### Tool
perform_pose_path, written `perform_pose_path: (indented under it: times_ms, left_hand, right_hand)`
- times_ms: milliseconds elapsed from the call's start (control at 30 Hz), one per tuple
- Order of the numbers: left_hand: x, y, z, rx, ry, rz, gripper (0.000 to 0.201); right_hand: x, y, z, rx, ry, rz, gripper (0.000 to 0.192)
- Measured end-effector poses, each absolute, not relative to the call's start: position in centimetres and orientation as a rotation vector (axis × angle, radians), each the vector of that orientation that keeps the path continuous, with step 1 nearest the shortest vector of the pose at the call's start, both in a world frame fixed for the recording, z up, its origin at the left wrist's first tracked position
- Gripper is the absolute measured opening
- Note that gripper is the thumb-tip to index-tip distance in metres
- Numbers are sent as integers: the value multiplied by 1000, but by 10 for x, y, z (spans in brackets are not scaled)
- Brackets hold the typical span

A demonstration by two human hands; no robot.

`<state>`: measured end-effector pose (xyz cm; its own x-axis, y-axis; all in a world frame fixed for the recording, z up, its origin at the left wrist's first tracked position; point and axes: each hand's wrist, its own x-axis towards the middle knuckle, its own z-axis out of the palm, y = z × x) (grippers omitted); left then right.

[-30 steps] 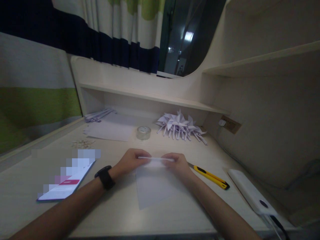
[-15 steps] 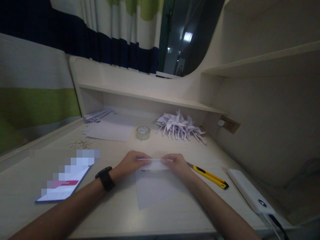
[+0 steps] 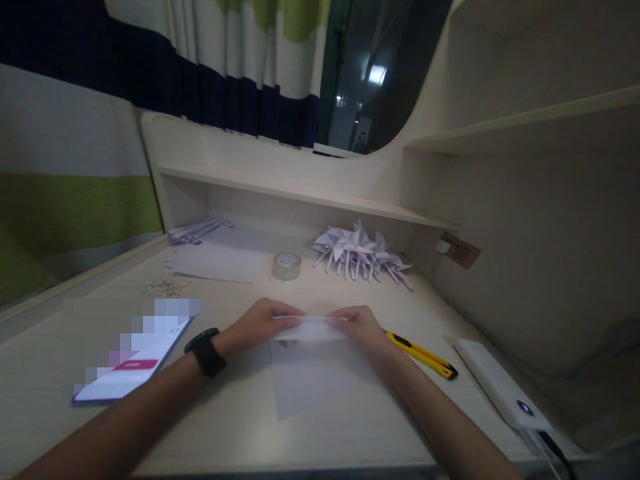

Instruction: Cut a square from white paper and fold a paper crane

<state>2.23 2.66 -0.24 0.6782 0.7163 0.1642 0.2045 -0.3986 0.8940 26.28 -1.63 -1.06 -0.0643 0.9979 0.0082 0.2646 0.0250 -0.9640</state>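
A folded strip of white paper [image 3: 311,329] is stretched level between my two hands. My left hand [image 3: 263,325], below a black wristwatch, pinches its left end with the thumb on the near side. At the other end my right hand [image 3: 359,325] is closed on it the same way. Under the strip a white paper sheet [image 3: 310,383] lies on the desk; whether the two are one piece I cannot tell. Just right of my right hand lies a yellow utility knife [image 3: 423,355], its tip partly hidden behind the hand.
A lit phone [image 3: 135,360] lies left, beyond it small pale pieces [image 3: 164,288]. White sheets [image 3: 220,257] and paper sticks [image 3: 197,231] lie at the back left. A tape roll [image 3: 287,266] and paper pinwheels [image 3: 355,250] stand behind my hands. A white power bank [image 3: 500,383] is right.
My hands have moved slightly apart along the strip, the right one a little to the right, hiding more of the knife's tip. Both still hold the paper.
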Motion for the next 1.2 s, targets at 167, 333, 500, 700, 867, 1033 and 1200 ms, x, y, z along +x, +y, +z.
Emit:
perform_pose_path:
  times_ms: [167,333,500,700,867,1033,1200]
  left_hand:
    - [20,24,7,1949,791,753,31]
    - [21,20,14,1964,838,792,27]
    - [22,18,17,2009,858,804,27]
    - [19,26,7,2037,814,860,26]
    - [21,27,2,1947,816,841,26]
    - [21,28,0,1906,794,820,27]
    - [20,31,-2,1945,829,828,25]
  right_hand:
    - [268,-11,-16,-1316,-1417,1132,41]
    - [272,-8,-22,-1289,-1409,1164,46]
    - [268,-11,-16,-1261,-1384,1171,42]
    - [265,-11,-17,-1215,-1277,1203,39]
    - [266,-10,-20,-1150,-1213,1247,35]
    - [267,-11,-20,-1078,-1194,1299,32]
    - [269,-7,-25,-1084,-1287,1203,28]
